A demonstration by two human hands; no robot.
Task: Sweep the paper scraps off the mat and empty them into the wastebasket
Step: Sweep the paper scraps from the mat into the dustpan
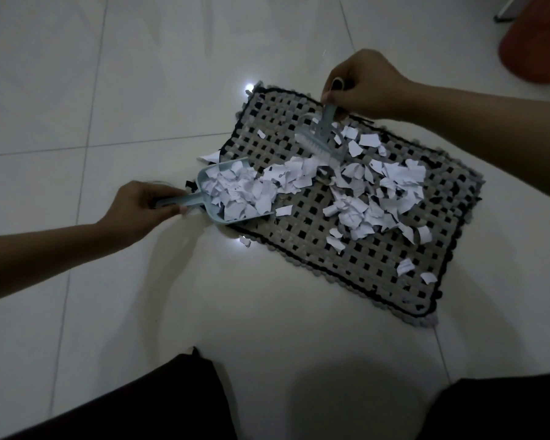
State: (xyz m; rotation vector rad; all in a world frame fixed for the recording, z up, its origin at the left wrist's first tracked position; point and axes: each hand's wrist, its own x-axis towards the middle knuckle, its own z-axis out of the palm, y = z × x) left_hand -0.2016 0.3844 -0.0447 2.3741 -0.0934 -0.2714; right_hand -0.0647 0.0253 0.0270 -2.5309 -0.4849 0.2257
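Observation:
A woven grey-and-black mat (356, 268) lies on the white tiled floor, strewn with white paper scraps (378, 198). My left hand (140, 206) grips the handle of a small pale-blue dustpan (215, 182) at the mat's left edge; the pan is heaped with scraps. My right hand (362, 84) holds the handle of a matching pale-blue brush (319, 139) at the mat's far edge, its bristles down on the mat among the scraps. A red-orange wastebasket (535, 49) stands at the top right corner, partly cut off.
A few stray scraps lie on the tiles beside the mat, one (208, 157) behind the dustpan and one (245, 241) near the mat's front-left edge. My dark-clothed knees (159, 404) fill the bottom of the view.

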